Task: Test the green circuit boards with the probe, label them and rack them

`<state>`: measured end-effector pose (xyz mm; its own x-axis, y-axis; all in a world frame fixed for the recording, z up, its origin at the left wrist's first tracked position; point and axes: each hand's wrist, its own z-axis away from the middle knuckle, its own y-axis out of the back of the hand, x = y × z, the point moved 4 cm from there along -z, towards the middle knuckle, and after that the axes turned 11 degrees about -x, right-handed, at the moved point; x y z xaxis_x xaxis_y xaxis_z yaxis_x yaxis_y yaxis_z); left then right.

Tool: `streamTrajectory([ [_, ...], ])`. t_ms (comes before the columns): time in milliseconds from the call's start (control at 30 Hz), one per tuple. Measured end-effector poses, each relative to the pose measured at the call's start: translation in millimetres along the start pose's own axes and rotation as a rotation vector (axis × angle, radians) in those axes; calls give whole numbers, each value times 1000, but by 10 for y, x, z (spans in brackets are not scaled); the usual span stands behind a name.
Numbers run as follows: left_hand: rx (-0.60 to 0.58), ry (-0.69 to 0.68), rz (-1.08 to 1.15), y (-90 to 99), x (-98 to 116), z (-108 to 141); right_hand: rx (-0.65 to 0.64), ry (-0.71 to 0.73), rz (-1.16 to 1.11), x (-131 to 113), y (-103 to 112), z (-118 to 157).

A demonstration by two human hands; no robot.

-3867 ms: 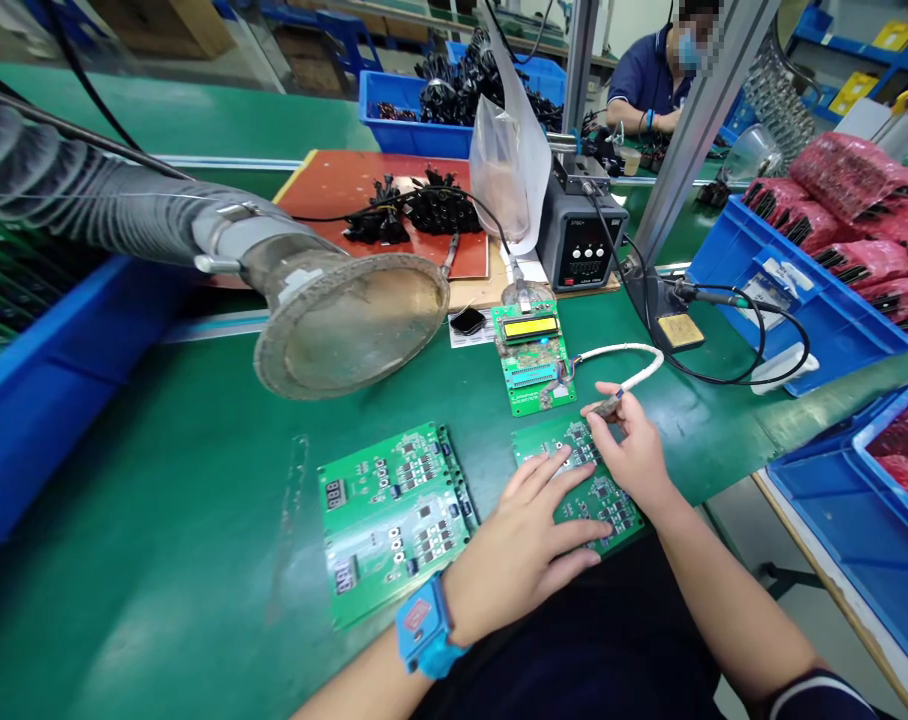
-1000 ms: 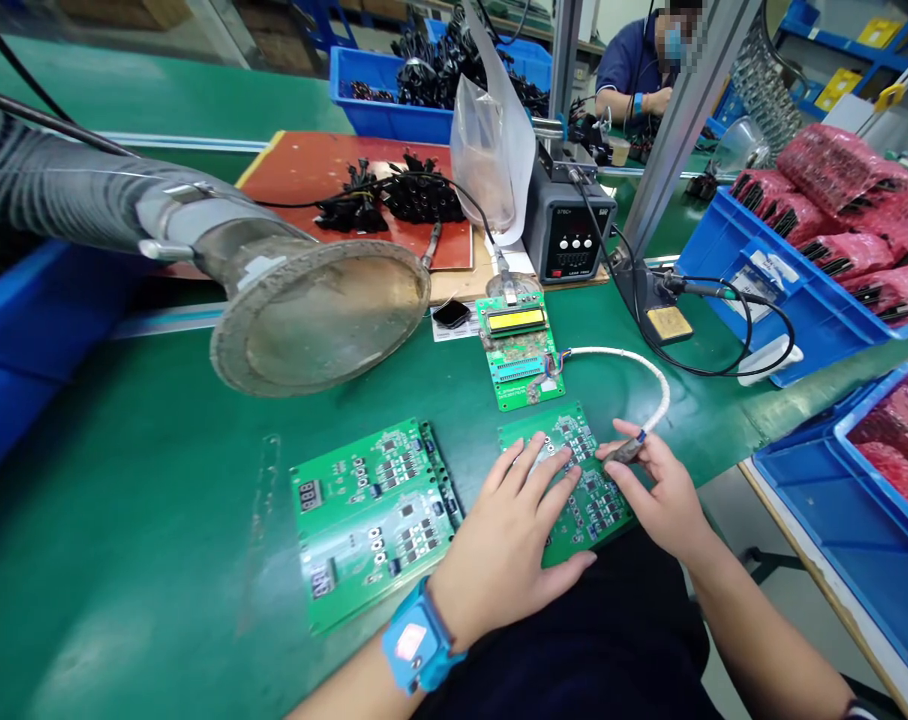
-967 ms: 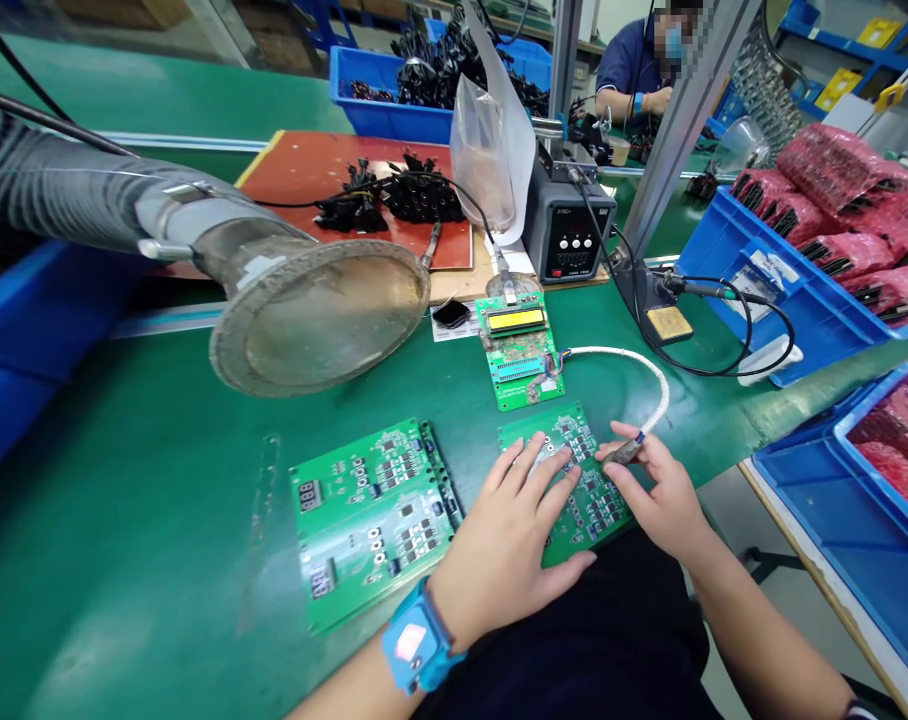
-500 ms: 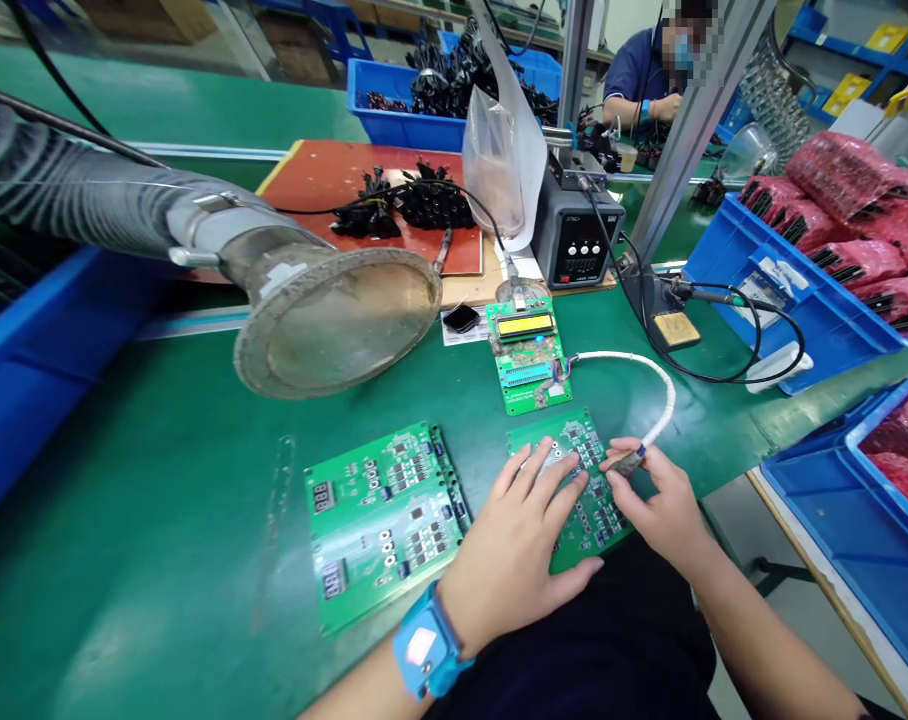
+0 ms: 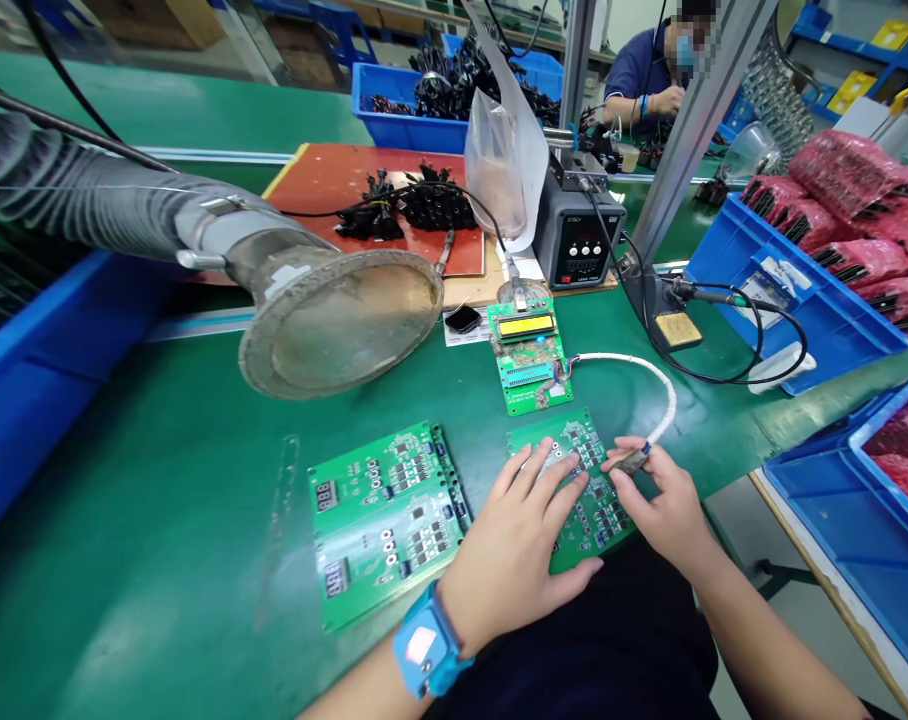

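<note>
My left hand (image 5: 525,535) lies with spread fingers on a green circuit board (image 5: 593,525), covering much of it. Pinched in my right hand (image 5: 668,505) is a cable connector (image 5: 631,460), held against the board's right edge; whether its pins touch the board I cannot tell. From the connector a white sleeved cable (image 5: 668,385) curves back to a green programmer board (image 5: 535,385) with a yellow display and a small blue light. Left of my left hand lies a stack of circuit boards (image 5: 386,525) with digit displays.
A fume extractor hood (image 5: 341,325) hangs over the green table at left. Behind stand a soldering station (image 5: 580,230) and an iron stand with a sponge (image 5: 677,328). Blue bins (image 5: 791,270) with pink-wrapped boards are at right. Another person (image 5: 645,75) works at the back.
My hands, the board and the connector keep practically the same position. The whole view has shifted very slightly.
</note>
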<state>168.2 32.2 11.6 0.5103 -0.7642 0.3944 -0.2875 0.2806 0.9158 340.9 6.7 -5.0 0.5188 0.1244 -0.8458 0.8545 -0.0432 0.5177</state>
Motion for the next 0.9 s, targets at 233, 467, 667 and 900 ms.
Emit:
streamTrajectory([
  [233, 0, 1, 7, -7, -8, -3, -26, -5, -80, 4, 11, 27],
  [467, 0, 4, 1, -4, -4, -1, -34, -11, -101, 17, 7, 37],
  [667, 5, 1, 3, -12, -6, 2, -34, -9, -98, 15, 5, 34],
  [900, -63, 20, -6, -13, -5, -10, -30, -5, -67, 19, 10, 27],
])
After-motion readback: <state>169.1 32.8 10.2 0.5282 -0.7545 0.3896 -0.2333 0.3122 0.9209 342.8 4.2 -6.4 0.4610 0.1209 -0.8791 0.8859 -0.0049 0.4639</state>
